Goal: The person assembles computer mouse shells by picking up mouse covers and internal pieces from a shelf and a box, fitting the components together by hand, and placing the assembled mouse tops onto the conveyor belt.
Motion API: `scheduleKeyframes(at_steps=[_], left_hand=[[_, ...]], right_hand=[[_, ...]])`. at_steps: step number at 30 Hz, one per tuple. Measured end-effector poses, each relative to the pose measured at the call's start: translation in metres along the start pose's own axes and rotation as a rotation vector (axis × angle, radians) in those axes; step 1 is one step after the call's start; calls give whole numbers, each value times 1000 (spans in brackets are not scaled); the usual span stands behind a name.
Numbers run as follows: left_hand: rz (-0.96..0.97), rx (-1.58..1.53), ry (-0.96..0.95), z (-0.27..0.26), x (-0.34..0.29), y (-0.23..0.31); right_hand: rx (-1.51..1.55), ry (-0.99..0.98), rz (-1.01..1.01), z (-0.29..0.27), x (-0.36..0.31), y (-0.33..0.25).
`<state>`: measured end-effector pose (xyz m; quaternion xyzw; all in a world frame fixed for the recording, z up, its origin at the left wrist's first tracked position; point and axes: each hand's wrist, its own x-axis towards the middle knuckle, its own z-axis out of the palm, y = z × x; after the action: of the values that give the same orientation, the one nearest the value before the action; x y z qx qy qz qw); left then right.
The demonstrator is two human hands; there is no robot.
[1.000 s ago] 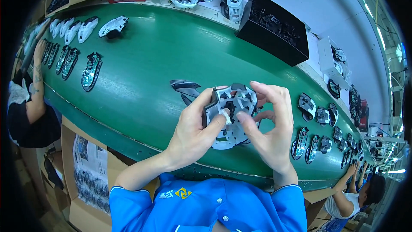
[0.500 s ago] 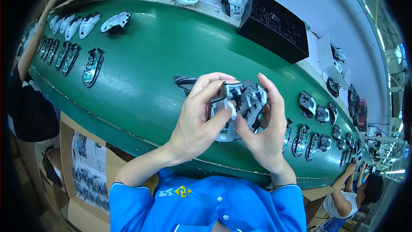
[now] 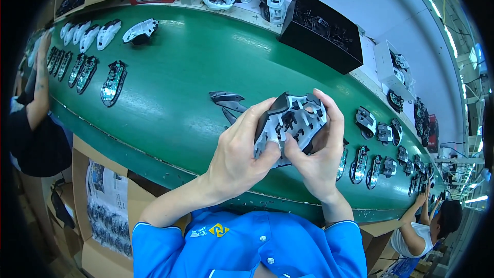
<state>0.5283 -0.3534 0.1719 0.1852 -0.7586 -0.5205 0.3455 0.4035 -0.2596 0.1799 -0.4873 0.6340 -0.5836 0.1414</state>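
Between my two hands is a black and white computer mouse shell (image 3: pixel 290 123), its ribbed hollow inside facing me. My left hand (image 3: pixel 234 149) wraps its left side, the thumb pressed on the inner parts. My right hand (image 3: pixel 321 159) grips the right side, fingers behind the rim and thumb inside near the other thumb. The fingertips behind the shell are hidden. Just left of my left hand, dark curved plastic pieces (image 3: pixel 229 100) lie on the green table (image 3: pixel 170 108).
White shells (image 3: pixel 108 34) and circuit-board bases (image 3: pixel 113 83) stand in rows at the left; more bases (image 3: pixel 359 164) and black-white mouse parts (image 3: pixel 365 122) sit at the right. A black box of small parts (image 3: pixel 321 33) stands on the back ledge. Co-workers (image 3: pixel 38 108) work at both ends.
The shell has tilted and risen slightly in my hands, showing more of its inside. My left thumb has drawn back lower. The left co-worker's arm has shifted down toward the white shells.
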Motion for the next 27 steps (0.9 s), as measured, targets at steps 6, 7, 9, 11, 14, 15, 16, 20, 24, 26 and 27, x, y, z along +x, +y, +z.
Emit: scheduleKeyframes(at_steps=[6,7,9,11,14,15,16,20,24,26,27], left_hand=[[8,-24,18,6,-4,-9],[13,-2,28,6,-3,-11],[-2,-22,24,7,-1,-13],[-61,-48,7,7,3,-14],[-81,1,-18,4,10,-13],[-136,6,-94,0,14,-6],[-171,78,-189,-9,15,-6],[-310,-218,-330,-72,55,8],[-124,603,135,-97,139,-52],[-23,825,158,-90,181,-84],[18,907,177,-75,206,-95]], right_hand=[[139,14,99,5,-3,3],[146,6,111,6,-2,5],[158,1,115,6,-1,6],[115,11,61,5,3,15],[18,0,-10,2,9,24],[35,-25,47,-6,13,22],[207,-70,232,-15,22,8],[-746,81,100,-95,58,57],[-1514,7,-407,-121,33,134],[-1367,-124,-126,-107,22,114],[-1296,-183,-69,-104,22,100]])
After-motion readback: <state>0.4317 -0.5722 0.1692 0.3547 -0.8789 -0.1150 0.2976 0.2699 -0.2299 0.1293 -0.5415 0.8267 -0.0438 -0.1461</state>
